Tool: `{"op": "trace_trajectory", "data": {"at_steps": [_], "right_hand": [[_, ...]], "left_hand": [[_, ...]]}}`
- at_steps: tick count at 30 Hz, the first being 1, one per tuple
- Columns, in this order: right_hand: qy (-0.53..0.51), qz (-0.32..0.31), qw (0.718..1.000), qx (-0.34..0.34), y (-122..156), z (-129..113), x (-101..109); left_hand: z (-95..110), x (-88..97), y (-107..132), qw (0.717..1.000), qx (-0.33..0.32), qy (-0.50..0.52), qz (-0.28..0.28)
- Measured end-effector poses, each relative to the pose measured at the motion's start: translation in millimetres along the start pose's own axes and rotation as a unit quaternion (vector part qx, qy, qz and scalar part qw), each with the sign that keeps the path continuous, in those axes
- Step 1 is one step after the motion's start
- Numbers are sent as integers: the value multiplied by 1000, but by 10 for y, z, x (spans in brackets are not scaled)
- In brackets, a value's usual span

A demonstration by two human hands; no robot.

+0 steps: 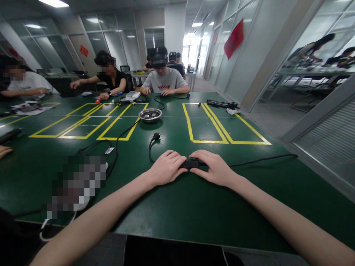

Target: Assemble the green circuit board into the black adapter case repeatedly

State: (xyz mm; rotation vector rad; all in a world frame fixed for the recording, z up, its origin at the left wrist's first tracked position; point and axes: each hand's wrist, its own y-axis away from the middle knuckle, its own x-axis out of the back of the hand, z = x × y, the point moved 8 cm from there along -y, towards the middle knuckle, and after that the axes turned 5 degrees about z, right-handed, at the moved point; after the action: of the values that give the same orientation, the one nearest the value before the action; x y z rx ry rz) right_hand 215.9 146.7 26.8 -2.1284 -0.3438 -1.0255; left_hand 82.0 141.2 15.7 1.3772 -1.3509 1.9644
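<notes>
A black power adapter (191,164) lies on the green table (177,207) in front of me. My left hand (167,168) is closed around its left end, fingers on top and thumb along the near side. At the other end, my right hand (213,168) grips it with fingers over the far edge and thumb nearest me. A short cord with a black plug (156,136) curves up from beside my left hand. From the right hand a thin black cable (263,160) runs toward the table's right side. My palms hide the adapter's two ends.
Beyond the plug stands a metal bowl (150,120) holding small metal pieces. Yellow tape (209,142) marks rectangles on the table. A folded black tripod (222,103) lies far right. At left is a blurred-out object (80,181) among cables. Several people sit across the table.
</notes>
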Motion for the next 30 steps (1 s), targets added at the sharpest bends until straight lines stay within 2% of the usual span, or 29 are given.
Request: {"op": "trace_trajectory", "data": {"at_steps": [2, 4, 8, 13, 18, 21, 24, 27, 28, 30], "right_hand": [[18, -16, 998, 57, 6, -83, -13], [33, -17, 997, 72, 10, -107, -16], [47, -21, 997, 53, 15, -90, -31], [-5, -75, 997, 22, 48, -29, -122], [-17, -52, 999, 4, 52, -3, -97], [-73, -72, 994, -31, 52, 14, -92], [-191, -129, 967, -105, 76, 75, -133], [-318, -184, 913, -176, 122, 105, -204], [-341, -196, 900, -188, 134, 102, -224], [-356, -200, 891, -200, 138, 98, -247]], "left_hand": [[-25, 11, 8, 1000, 13, 19, -3], [-51, 31, 18, 999, 29, 32, 2], [-74, 24, 34, 999, 40, 30, 9], [-48, -17, 39, 999, 20, 28, -3], [-107, 47, 32, 997, 62, 36, 7], [-89, 50, 35, 998, 48, 31, 6], [-29, 47, 39, 1000, 13, 26, 11], [31, 55, 47, 999, -18, 18, 22], [48, 61, 50, 999, -26, 14, 28], [74, 67, 57, 999, -37, 9, 37]]}}
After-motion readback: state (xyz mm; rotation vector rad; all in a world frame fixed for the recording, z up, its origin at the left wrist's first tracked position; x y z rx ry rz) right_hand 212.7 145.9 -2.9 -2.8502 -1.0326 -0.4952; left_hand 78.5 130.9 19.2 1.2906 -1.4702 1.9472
